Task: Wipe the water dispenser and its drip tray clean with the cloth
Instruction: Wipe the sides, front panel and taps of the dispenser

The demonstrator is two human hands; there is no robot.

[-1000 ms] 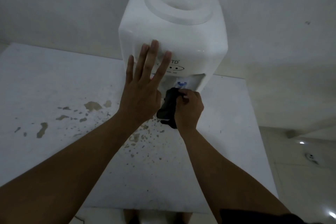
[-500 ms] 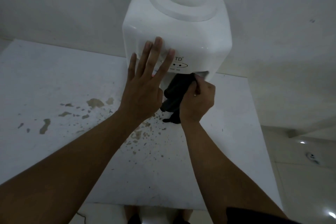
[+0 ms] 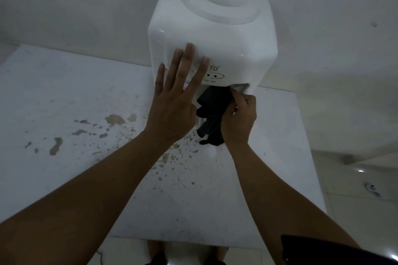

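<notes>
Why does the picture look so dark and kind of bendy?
Head view: dim, grey light, so the cloth in the right hand is a black blob; the wide lens bulges the water dispenser and slants the table edges; soft glare patches shine on the dispenser's corners.

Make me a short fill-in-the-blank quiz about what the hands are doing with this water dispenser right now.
1. The left hand lies flat with fingers spread on the ____ of the white water dispenser.
2. The right hand grips a ____ cloth.
3. The cloth is pushed up into the recess under the dispenser's ____ panel.
4. Brown stains mark the white ____ beneath the arms.

Missing words: front; dark; front; table
</notes>
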